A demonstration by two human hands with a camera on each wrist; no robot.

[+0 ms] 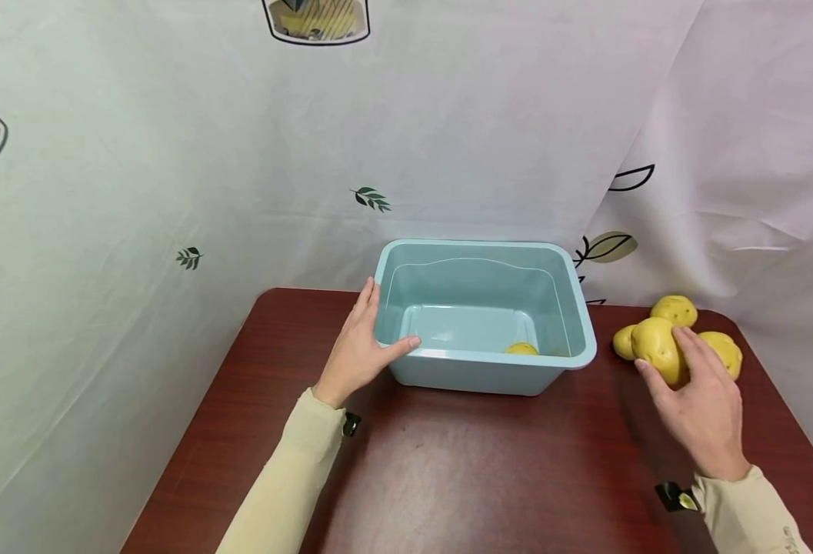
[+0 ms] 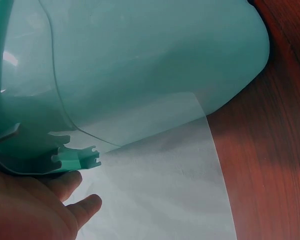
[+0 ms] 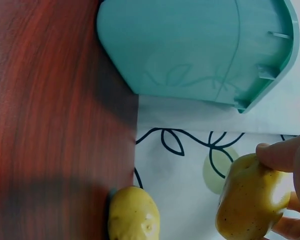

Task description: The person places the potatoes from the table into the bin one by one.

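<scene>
Potato (image 1: 655, 346) sits in my right hand (image 1: 711, 412), thumb to one side and fingers to the other, a grip that I judge suits its smooth, rounded skin. The right wrist view shows it lifted off the table (image 1: 448, 477), at the table's right end. About it lie the back potato (image 1: 674, 310), the left potato (image 1: 624, 343) and the right potato (image 1: 724, 352), grouped loosely, perhaps so that my right arm reaches them without crossing over. My left hand (image 1: 359, 350) grasps nothing: its fingers lie straight against the left side of the blue bin (image 1: 468, 377), thumb out over the near rim, probably to steady it; how hard it presses, I cannot tell. The bin stands upright before the hanging cloth (image 1: 517, 115), well apart from the held potato, between my two hands. Inside, towards its near right corner, rests one more potato (image 1: 521, 348), partly hidden by the front rim.
</scene>
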